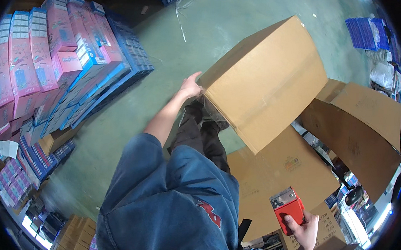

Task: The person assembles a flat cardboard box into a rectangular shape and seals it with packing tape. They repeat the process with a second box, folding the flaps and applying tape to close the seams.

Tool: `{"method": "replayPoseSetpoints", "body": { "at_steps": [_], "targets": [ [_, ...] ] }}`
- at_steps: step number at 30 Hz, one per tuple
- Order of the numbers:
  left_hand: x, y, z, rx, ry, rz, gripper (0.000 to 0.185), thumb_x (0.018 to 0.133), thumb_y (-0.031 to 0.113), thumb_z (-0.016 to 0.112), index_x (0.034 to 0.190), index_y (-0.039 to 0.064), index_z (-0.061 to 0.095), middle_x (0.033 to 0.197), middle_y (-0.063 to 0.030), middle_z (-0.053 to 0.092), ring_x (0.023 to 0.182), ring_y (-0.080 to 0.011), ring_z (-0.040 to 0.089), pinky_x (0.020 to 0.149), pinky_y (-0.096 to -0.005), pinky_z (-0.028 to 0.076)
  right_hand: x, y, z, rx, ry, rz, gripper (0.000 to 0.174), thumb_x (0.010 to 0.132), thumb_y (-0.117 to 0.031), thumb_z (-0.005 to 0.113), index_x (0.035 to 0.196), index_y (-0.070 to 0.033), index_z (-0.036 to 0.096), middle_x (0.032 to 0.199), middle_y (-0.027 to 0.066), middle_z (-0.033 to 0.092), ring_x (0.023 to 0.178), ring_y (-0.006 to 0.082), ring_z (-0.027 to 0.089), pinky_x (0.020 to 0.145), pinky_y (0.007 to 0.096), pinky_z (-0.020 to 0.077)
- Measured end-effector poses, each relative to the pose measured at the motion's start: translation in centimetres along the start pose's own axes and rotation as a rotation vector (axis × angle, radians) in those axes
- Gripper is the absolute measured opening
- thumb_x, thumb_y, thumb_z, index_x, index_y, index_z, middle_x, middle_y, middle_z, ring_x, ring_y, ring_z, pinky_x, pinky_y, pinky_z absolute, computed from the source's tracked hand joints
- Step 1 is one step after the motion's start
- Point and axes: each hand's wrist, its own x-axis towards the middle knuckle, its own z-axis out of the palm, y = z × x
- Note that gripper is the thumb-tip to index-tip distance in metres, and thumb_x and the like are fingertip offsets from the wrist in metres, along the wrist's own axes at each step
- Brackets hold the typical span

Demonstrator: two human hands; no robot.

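My left hand point(191, 86) is at the near left corner of a large brown cardboard carton point(270, 77), thumb and fingers at its edge; whether it grips the carton cannot be told. The carton stands tilted in view, with a strip of tape across its face. In my right hand point(301, 228) is a red handheld tool with a metal end point(289, 209), perhaps a tape dispenser, held over printed cardboard. An unfolded cardboard sheet point(273, 179) with a printed mark lies below the carton, to the right of my legs.
Pink and blue product boxes point(26, 67) are stacked on a blue plastic pallet point(132, 50) at the left. An open cardboard carton point(353, 132) stands at the right, near a black round object point(354, 195). Blue crates point(367, 33) are at the far right. Clear plastic film point(182, 22) lies on the green floor.
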Motion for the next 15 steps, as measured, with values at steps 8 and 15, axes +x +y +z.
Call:
{"method": "replayPoseSetpoints", "body": {
  "at_steps": [8, 15],
  "targets": [
    [-0.3, -0.9, -0.8, 0.036, 0.146, 0.066, 0.06, 0.087, 0.003, 0.069, 0.144, 0.015, 0.053, 0.083, -0.0069, 0.076, 0.077, -0.0139, 0.07, 0.079, -0.0331, 0.055, 0.4, 2.0, 1.0, -0.054, -0.001, -0.003, 0.042, 0.082, -0.035, 0.082, 0.082, 0.006, 0.071, 0.058, 0.011, 0.067, 0.05, 0.0129, 0.062, 0.051, 0.0285, 0.0488],
    [-0.2, 0.8, 0.5, 0.044, -0.052, 0.014, 0.066, 0.088, 0.013, 0.071, 0.149, 0.017, 0.047, 0.108, -0.0177, 0.074, 0.11, -0.0284, 0.069, 0.105, -0.04, 0.048, 0.8, 2.3, 1.9, -0.027, 0.006, 0.015, 0.043, 0.08, -0.033, 0.084, 0.078, 0.006, 0.068, 0.055, 0.0161, 0.062, 0.047, 0.0224, 0.062, 0.05, 0.0308, 0.0479]
  ]
}}
